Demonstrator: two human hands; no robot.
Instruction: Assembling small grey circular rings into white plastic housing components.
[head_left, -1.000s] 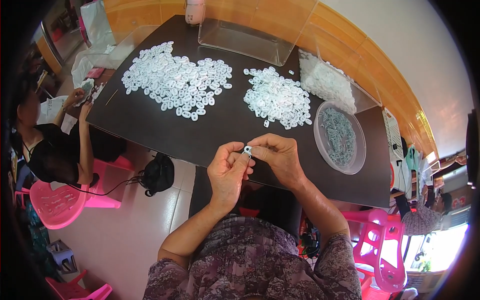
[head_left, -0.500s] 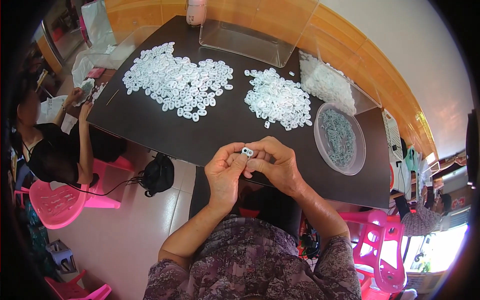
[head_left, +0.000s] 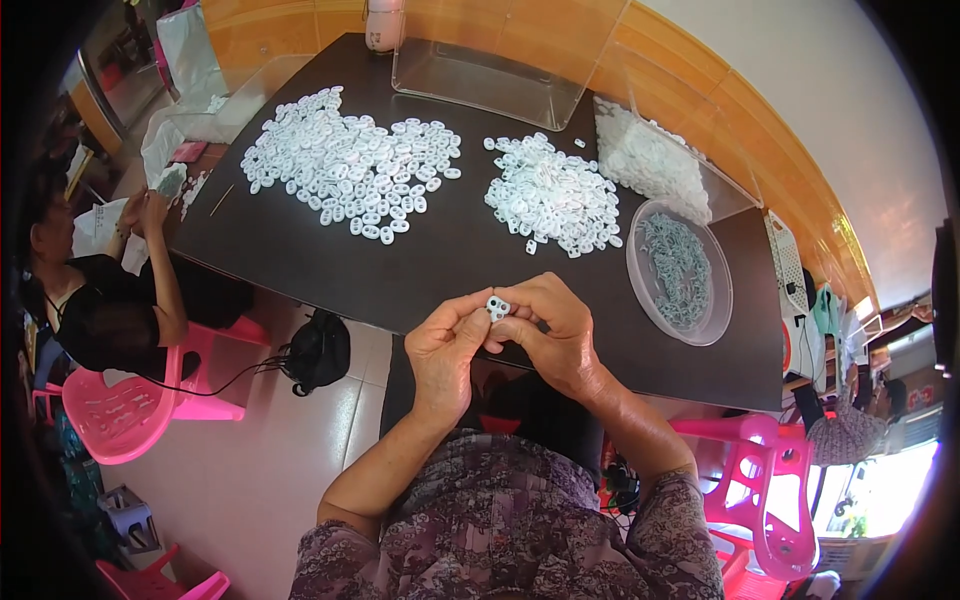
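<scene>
Just past the table's near edge, my left hand (head_left: 443, 355) and my right hand (head_left: 552, 330) meet fingertip to fingertip. Pinched between their thumbs and forefingers is a small white plastic piece (head_left: 497, 307) with dark round holes. Its lower part is covered by my thumbs. Beyond my hands lies a pile of small white plastic pieces (head_left: 555, 190). Farther left spreads a larger heap of white oval two-holed pieces (head_left: 350, 165). To my right, a round clear tub (head_left: 722, 305) holds many small grey-green parts (head_left: 675, 265).
A clear bin (head_left: 490, 85) stands at the back of the dark table (head_left: 300, 270); another clear box (head_left: 655, 165) holds white pieces. A thin stick (head_left: 221, 200) lies at the left. Another person (head_left: 110, 290) sits there by a pink chair (head_left: 120, 410). Pink stools (head_left: 765, 500) stand at right.
The white piece has turned slightly between my fingertips, and my hands stay nearly in place. The other person's hands have drawn together. The whole view has shifted a little.
</scene>
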